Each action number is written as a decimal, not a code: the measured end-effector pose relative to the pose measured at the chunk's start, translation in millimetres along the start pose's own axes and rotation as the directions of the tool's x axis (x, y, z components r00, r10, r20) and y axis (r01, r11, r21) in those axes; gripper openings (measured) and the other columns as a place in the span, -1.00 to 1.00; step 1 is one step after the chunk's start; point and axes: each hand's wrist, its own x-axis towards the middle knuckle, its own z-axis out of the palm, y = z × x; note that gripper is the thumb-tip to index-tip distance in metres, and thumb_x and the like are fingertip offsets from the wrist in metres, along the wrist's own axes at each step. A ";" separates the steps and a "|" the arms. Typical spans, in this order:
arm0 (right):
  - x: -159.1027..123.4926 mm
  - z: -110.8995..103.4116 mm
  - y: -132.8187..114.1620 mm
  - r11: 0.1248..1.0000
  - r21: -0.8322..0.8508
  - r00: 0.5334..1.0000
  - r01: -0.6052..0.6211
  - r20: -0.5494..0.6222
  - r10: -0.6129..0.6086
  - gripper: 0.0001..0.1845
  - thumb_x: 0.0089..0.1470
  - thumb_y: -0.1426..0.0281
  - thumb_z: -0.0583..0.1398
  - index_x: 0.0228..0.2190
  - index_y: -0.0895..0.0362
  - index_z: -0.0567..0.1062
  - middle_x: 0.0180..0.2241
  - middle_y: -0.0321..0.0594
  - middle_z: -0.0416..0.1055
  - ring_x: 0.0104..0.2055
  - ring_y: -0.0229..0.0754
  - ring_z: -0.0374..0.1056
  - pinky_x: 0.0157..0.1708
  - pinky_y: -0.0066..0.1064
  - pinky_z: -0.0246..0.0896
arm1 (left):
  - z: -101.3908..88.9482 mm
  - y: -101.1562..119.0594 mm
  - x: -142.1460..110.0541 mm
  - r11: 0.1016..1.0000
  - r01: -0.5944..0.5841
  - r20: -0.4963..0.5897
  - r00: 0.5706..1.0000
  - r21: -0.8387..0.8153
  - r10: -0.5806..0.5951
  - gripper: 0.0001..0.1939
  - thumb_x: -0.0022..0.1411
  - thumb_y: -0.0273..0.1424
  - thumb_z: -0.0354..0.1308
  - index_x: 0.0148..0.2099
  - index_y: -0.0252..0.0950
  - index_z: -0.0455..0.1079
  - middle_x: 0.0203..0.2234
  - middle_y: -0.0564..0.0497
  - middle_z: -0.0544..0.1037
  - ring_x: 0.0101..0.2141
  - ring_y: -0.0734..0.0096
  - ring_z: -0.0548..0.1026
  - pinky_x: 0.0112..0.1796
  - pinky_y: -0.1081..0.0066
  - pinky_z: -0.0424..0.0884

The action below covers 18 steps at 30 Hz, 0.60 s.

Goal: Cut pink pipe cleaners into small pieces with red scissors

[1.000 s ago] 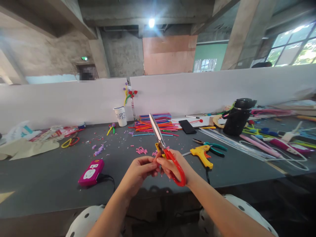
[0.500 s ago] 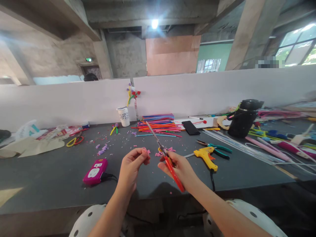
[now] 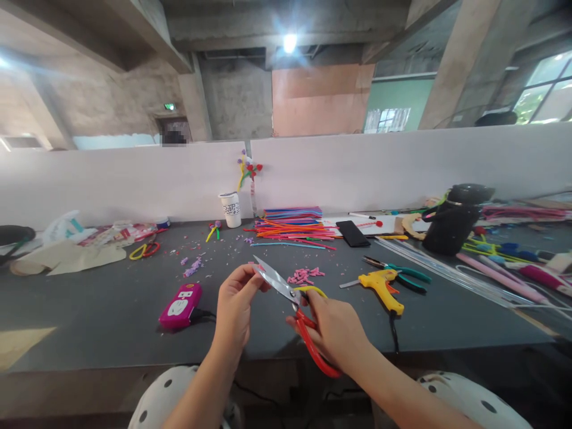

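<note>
My left hand (image 3: 235,304) pinches a small pink piece (image 3: 261,268), mostly hidden behind the fingertips and a blade. In my right hand (image 3: 338,329) are scissors (image 3: 276,282) with one red and one yellow handle loop. Their blades slant up to the left, and the tips lie at the left fingertips; whether they touch the pink piece I cannot tell. On the dark table just beyond the scissors lies a loose heap of cut pink bits (image 3: 305,275).
A yellow glue gun (image 3: 379,287) and teal-handled pliers (image 3: 409,279) lie to the right. Pipe cleaners (image 3: 292,226), a phone (image 3: 353,233) and a white cup (image 3: 230,211) are farther back. A magenta device (image 3: 181,307) sits left, a black flask (image 3: 458,220) back right.
The scissors have swung from pointing steeply upward to leaning left, bringing their tips to my left fingertips. My left hand keeps its pinch. The whole view has shifted slightly.
</note>
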 end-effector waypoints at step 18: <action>-0.3 6.3 0.4 0.996 -0.091 1.000 0.003 -0.030 -0.006 -0.68 0.05 0.14 -0.01 -0.39 0.15 0.29 -0.56 -0.23 0.42 -0.52 -0.13 0.38 -0.58 -0.43 -0.04 | 0.1 -0.9 -0.4 0.999 -0.032 -0.012 0.999 0.034 0.032 -0.94 0.04 -0.50 0.09 -0.46 -0.34 0.36 -0.58 0.10 0.37 -0.51 0.55 0.30 -0.42 0.52 0.23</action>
